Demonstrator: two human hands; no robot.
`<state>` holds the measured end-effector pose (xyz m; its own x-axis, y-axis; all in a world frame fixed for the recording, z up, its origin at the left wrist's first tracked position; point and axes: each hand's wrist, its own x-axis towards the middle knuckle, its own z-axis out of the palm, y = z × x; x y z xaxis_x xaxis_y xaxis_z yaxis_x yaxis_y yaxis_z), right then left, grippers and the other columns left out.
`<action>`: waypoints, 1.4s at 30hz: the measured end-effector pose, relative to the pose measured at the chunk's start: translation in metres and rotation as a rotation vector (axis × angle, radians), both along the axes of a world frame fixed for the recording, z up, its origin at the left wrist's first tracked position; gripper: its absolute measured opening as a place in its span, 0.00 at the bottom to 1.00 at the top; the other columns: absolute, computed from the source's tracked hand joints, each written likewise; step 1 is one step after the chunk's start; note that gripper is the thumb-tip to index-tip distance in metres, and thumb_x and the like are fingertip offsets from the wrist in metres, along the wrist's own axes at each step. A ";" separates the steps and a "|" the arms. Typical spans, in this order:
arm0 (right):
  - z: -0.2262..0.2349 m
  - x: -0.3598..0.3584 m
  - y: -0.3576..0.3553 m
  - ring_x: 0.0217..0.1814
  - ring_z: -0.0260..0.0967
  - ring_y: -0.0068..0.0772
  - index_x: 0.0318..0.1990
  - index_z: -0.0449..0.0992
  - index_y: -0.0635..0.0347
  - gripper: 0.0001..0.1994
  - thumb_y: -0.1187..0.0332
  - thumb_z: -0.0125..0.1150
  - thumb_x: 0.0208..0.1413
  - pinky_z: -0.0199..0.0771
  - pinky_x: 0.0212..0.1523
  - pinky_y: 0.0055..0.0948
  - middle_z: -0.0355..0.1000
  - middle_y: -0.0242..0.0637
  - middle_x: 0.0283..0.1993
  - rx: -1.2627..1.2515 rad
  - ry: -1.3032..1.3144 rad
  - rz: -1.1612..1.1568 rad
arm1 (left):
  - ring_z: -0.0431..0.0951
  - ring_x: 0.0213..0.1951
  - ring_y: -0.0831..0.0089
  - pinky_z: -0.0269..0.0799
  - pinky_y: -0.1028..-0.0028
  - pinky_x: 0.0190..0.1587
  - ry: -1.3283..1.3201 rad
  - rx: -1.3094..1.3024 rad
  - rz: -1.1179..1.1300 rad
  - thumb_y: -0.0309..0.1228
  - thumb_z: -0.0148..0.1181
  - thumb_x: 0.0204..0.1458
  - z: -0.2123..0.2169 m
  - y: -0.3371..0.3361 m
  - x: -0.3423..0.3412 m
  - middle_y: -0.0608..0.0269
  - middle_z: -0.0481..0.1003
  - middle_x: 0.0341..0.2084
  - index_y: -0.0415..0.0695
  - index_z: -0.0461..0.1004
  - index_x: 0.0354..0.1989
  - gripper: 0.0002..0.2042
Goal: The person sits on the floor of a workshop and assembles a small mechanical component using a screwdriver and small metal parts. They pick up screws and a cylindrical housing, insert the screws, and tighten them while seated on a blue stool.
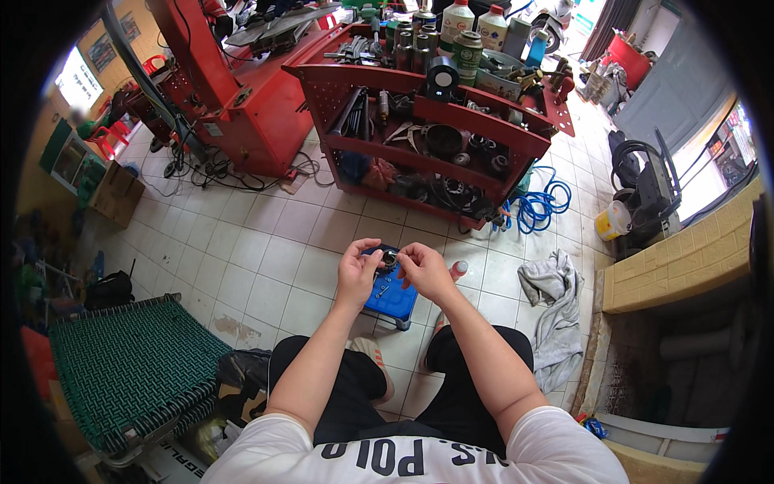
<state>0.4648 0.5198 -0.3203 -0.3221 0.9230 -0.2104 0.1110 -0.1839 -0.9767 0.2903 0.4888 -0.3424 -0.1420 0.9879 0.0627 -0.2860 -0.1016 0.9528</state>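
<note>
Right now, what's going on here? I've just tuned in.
A seated person holds a small dark ring-shaped part up between both hands, the left hand and the right hand pinching it from either side with the fingers. Directly below the hands stands a small blue stool with a few small parts lying on its top. A grey rag lies on the white tiled floor to the person's right, and a red tool cart full of parts and bottles stands ahead.

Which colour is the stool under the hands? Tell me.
Blue stool, clearest in the head view.
</note>
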 end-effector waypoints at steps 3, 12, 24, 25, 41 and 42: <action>0.003 -0.001 -0.001 0.24 0.74 0.22 0.41 0.74 0.67 0.09 0.68 0.57 0.67 0.75 0.22 0.24 0.76 0.36 0.27 0.005 0.012 0.006 | 0.77 0.36 0.81 0.75 0.80 0.42 0.035 -0.037 -0.002 0.27 0.64 0.60 -0.005 0.001 0.002 0.58 0.74 0.48 0.37 0.70 0.55 0.17; -0.004 0.000 0.002 0.22 0.71 0.21 0.43 0.72 0.65 0.09 0.67 0.55 0.69 0.74 0.23 0.23 0.74 0.33 0.26 -0.079 0.198 0.020 | 0.77 0.36 0.80 0.75 0.80 0.41 0.145 -0.133 -0.052 0.29 0.67 0.59 -0.019 0.002 -0.001 0.61 0.74 0.44 0.39 0.69 0.55 0.18; 0.009 0.001 0.004 0.21 0.71 0.25 0.44 0.71 0.64 0.09 0.66 0.52 0.71 0.73 0.25 0.23 0.74 0.34 0.27 -0.119 0.266 0.039 | 0.77 0.40 0.78 0.76 0.78 0.41 0.112 -0.183 0.006 0.27 0.63 0.61 -0.034 0.005 -0.002 0.60 0.73 0.44 0.39 0.66 0.56 0.17; 0.008 0.001 0.005 0.21 0.71 0.25 0.44 0.71 0.63 0.09 0.66 0.52 0.71 0.72 0.24 0.23 0.74 0.34 0.26 -0.113 0.262 0.043 | 0.77 0.40 0.78 0.76 0.77 0.41 0.097 -0.201 0.020 0.27 0.63 0.61 -0.036 0.006 -0.003 0.60 0.73 0.43 0.39 0.66 0.56 0.17; -0.002 0.001 0.003 0.24 0.72 0.23 0.46 0.70 0.62 0.09 0.65 0.52 0.71 0.73 0.26 0.23 0.74 0.34 0.28 -0.087 0.206 0.061 | 0.76 0.37 0.78 0.74 0.78 0.43 0.004 -0.185 0.030 0.26 0.59 0.62 -0.009 0.001 0.001 0.61 0.75 0.42 0.42 0.67 0.52 0.12; -0.004 0.001 0.003 0.24 0.72 0.23 0.46 0.70 0.62 0.09 0.65 0.52 0.71 0.73 0.26 0.23 0.74 0.34 0.28 -0.078 0.189 0.066 | 0.76 0.38 0.78 0.74 0.78 0.43 0.013 -0.170 0.014 0.27 0.60 0.62 -0.005 0.001 0.003 0.62 0.75 0.42 0.42 0.67 0.52 0.13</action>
<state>0.4654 0.5226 -0.3240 -0.4222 0.8817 -0.2105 -0.0586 -0.2583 -0.9643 0.2934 0.4903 -0.3474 -0.1564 0.9823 -0.1029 -0.2737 0.0570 0.9601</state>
